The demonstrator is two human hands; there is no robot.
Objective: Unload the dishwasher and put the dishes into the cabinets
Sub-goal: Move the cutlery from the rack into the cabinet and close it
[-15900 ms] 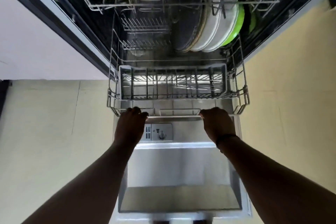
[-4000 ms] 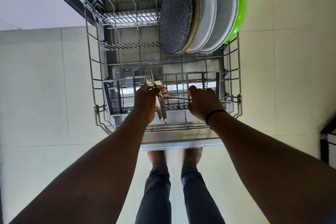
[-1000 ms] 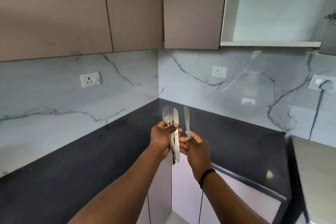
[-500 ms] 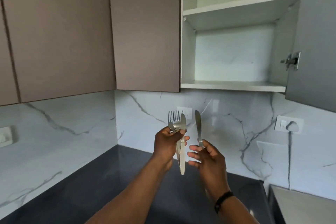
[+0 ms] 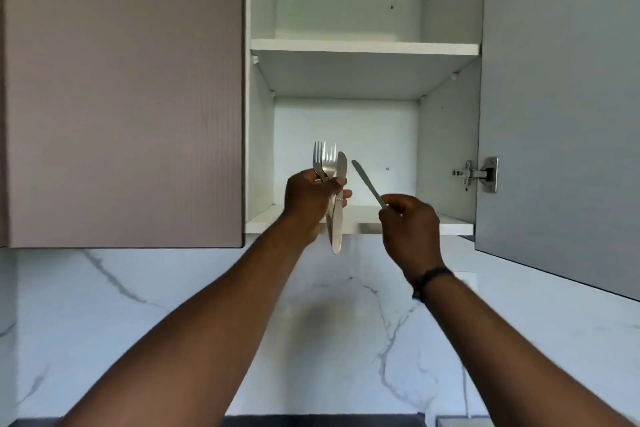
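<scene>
My left hand point(image 5: 310, 199) grips a bundle of steel cutlery point(image 5: 334, 184): two forks with tines up and a knife beside them, handles hanging below the fist. My right hand point(image 5: 408, 227) pinches a single table knife point(image 5: 367, 184) by its handle, blade tilted up and to the left. Both hands are raised in front of the open white wall cabinet point(image 5: 446, 149), level with its lower shelf point(image 5: 356, 218). The upper shelf point(image 5: 363, 47) sits above. No dishes show on either shelf.
The cabinet's grey door point(image 5: 561, 107) stands open at the right, with a metal hinge point(image 5: 479, 175) on its inner side. A closed brown cabinet door point(image 5: 124, 90) fills the left. White marble backsplash point(image 5: 346, 340) lies below, and a dark counter edge point(image 5: 311, 421) shows at the bottom.
Both hands have risen with the cutlery to the lower shelf of the open cabinet as my view turned up. The right hand's knife now tilts left instead of standing upright.
</scene>
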